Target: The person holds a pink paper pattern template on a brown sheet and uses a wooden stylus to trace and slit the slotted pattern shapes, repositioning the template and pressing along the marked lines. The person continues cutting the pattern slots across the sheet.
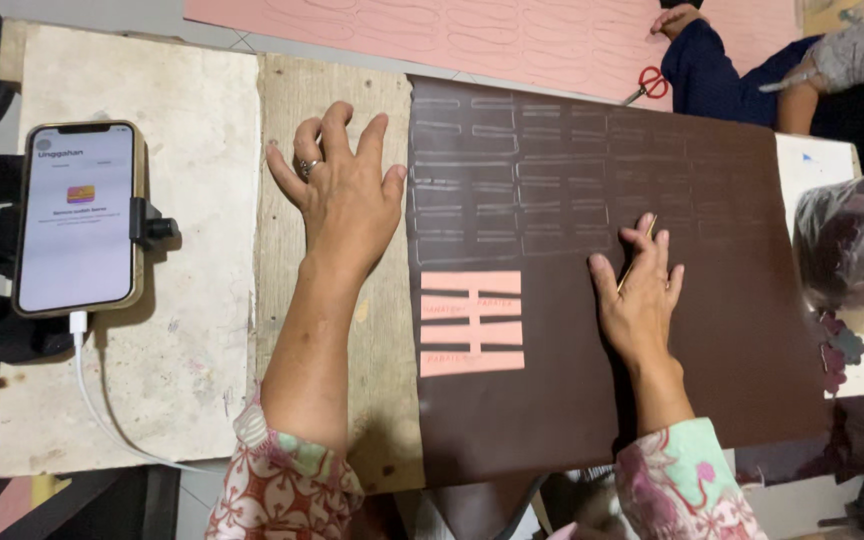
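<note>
Left hand (345, 195) spread flat at the brown sheet's (552, 400) edge, right hand (640, 300) pinching a thin pencil (639, 252) on it, beside pink template (472, 322).

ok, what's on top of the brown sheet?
On the brown sheet: a pink paper template, pale traced outlines and the right hand holding a thin pen. The left hand touches its edge. What lies beneath is covered.

The pencil (638, 252) is mostly hidden under the right hand (640, 298), so its grip cannot be judged. Beyond it, a co-worker's arm (857, 55) and the plastic bag (857, 240) run off the edge, and the markings on the pink template (472, 322) left of the pencil are too small to read.
</note>
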